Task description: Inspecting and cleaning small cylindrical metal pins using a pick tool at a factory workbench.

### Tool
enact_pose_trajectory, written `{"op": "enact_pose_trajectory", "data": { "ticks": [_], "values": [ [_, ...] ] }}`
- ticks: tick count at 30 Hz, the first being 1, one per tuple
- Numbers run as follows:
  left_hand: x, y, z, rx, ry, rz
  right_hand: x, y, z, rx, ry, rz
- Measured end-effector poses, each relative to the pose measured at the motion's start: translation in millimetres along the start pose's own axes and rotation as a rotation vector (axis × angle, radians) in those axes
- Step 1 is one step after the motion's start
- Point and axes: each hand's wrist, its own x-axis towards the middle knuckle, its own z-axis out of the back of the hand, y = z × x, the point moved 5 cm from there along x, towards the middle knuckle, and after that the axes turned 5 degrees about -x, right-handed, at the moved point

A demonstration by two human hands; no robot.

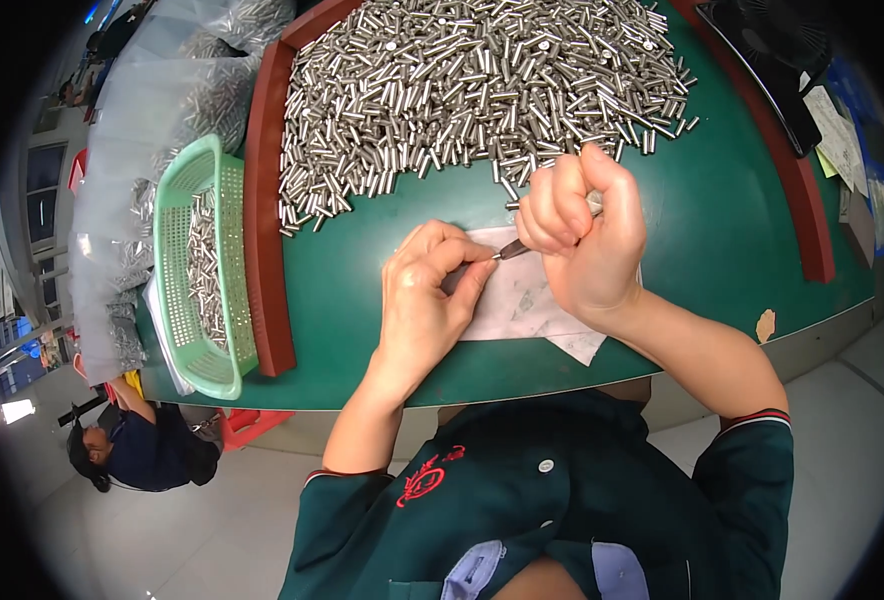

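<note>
My left hand is closed in a pinch, thumb and forefinger holding a small metal pin that is mostly hidden by the fingertips. My right hand is wrapped in a fist round a slim hand tool with a dark, tapered end. The tool's tip meets the pin at my left fingertips; its exact kind I cannot make out. Under both hands lies a pale, smudged cloth or paper sheet. Beyond them spreads a large heap of short silvery metal pins.
Red-brown rails border the green tabletop. Outside the left rail stands a light green mesh basket with pins, beside clear plastic bags of pins. A black fan and papers sit far right. Another person is at left.
</note>
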Motion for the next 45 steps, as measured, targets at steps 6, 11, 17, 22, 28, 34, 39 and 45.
{"op": "enact_pose_trajectory", "data": {
  "ticks": [6, 11, 17, 22, 28, 34, 39, 45],
  "values": [
    [1, -1, 0, -0.003, -0.003, -0.002, -1, 1, -1, -0.008, 0.012, 0.003],
    [0, -3, 0, -0.012, -0.011, 0.025, -4, -1, -2, 0.03, 0.014, 0.062],
    [1, -5, -1, 0.032, -0.002, -0.013, -9, -3, -7, -0.135, 0.056, 0.13],
    [3, -5, -1, 0.031, 0.007, -0.032, -13, 0, -16, -0.249, 0.098, 0.229],
    [6, -7, 0, 0.024, 0.018, -0.023, -13, -1, -20, -0.348, 0.073, 0.254],
    [2, -4, 1, 0.019, 0.025, -0.048, -14, 1, -14, -0.337, 0.063, 0.23],
    [-2, 20, 8, -0.66, 0.043, 0.303, -12, 0, -13, -0.228, 0.075, 0.169],
    [0, 32, 9, -1.223, 0.125, 0.536, -7, 0, -12, -0.192, 0.053, 0.114]
  ]
}}
